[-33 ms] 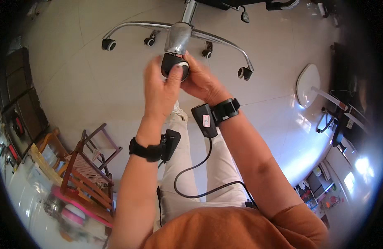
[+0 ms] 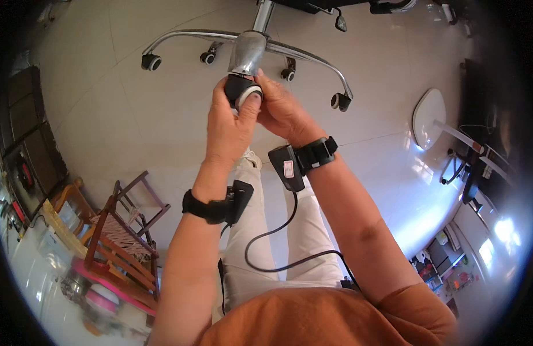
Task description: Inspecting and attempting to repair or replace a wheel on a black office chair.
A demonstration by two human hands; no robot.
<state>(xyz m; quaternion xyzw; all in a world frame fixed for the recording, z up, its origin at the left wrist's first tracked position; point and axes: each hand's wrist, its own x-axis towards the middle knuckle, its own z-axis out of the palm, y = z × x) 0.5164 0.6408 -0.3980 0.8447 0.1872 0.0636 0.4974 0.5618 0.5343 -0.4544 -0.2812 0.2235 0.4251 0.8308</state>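
Note:
A black caster wheel [image 2: 240, 90] with a pale rim sits at the end of the nearest leg of a chrome chair base [image 2: 247, 53]. My left hand [image 2: 229, 128] is closed on the caster from the left, its thumb pressed on the round wheel face. From the right, my right hand [image 2: 282, 112] grips the same caster, fingers partly hidden behind it. A short dark gap with a stem shows between the caster and the chrome leg end. Black straps with small boxes sit on both wrists, with a black cable [image 2: 295, 266] hanging between them.
Other legs of the base carry casters, such as the right one [image 2: 340, 102]. A wooden folding chair [image 2: 119, 236] stands at the lower left. On the right is a white round-based stand [image 2: 429, 119]. Pale tiled floor [image 2: 156, 124] lies around the chair base.
My left hand has shifted slightly right, its thumb moving across the wheel face. The caster has turned a little. My right hand stays almost where it was, and the chair base has not moved.

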